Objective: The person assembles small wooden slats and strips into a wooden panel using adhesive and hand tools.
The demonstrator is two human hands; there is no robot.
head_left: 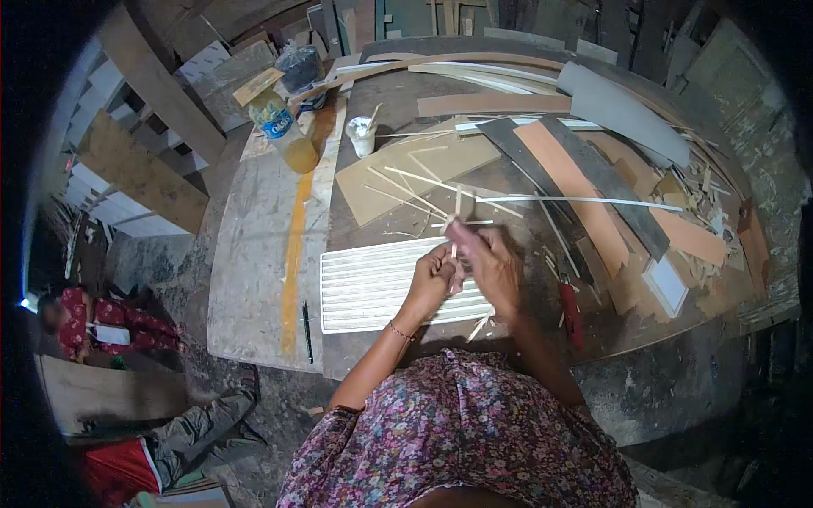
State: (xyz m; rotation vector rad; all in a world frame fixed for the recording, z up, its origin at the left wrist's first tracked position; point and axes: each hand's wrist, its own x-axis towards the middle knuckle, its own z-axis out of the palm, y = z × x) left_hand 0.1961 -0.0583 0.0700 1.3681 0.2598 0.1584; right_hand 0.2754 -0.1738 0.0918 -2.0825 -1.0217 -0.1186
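At the upper left of the frame stands a bottle (298, 151); below it lies a dark pen (307, 334). The white ribbed panel (364, 284) spreads at centre. Over it, the left hand (432, 275) pinches a thin wooden strip (454, 251), fingers narrow. Beside it, the right hand (495, 269) is blurred; its grip I cannot tell. Right of centre lies a red tool (571, 309).

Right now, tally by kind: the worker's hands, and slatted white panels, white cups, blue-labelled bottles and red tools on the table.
Left hand and right hand: 2
Slatted white panel: 1
White cup: 1
Blue-labelled bottle: 1
Red tool: 1
Total: 6
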